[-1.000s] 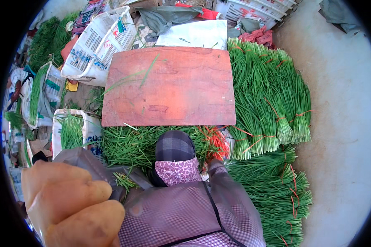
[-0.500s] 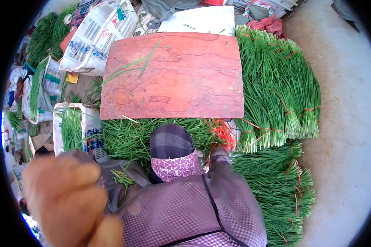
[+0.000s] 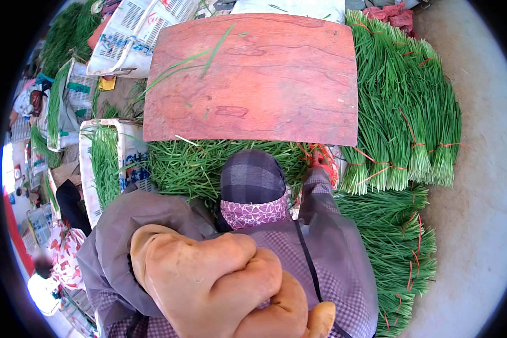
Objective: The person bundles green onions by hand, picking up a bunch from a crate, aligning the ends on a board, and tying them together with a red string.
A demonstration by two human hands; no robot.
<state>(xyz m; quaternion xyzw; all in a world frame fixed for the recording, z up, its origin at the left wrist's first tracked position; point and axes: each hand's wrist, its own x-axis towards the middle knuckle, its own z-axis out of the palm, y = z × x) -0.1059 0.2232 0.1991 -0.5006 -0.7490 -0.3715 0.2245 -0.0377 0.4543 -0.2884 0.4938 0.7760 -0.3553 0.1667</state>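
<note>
My left hand (image 3: 219, 281), in an orange-tan rubber glove, is raised close to the view at lower centre. Its fingers are curled into a fist, and whatever may be inside is hidden. Farther out, my right hand (image 3: 319, 161) reaches in among the red ties (image 3: 333, 173) at the near right corner of the reddish wooden board (image 3: 253, 79). Its small visible fingers look closed on those ties. Loose garlic chives (image 3: 188, 169) lie heaped along the board's near edge. Between my arms is a rounded dark plaid cloth (image 3: 252, 177) with a pink patterned band.
Tied bundles of garlic chives (image 3: 403, 107) are stacked right of the board, and more bundles (image 3: 386, 265) lie nearer. White plastic crates (image 3: 98, 132) with chives stand on the left. A few loose leaves lie on the board. Another person (image 3: 65, 253) is at the far left.
My left hand has swung from the lower left to the lower centre, its fist now sharp instead of blurred. My right hand stays at the ties. The board sits higher in view.
</note>
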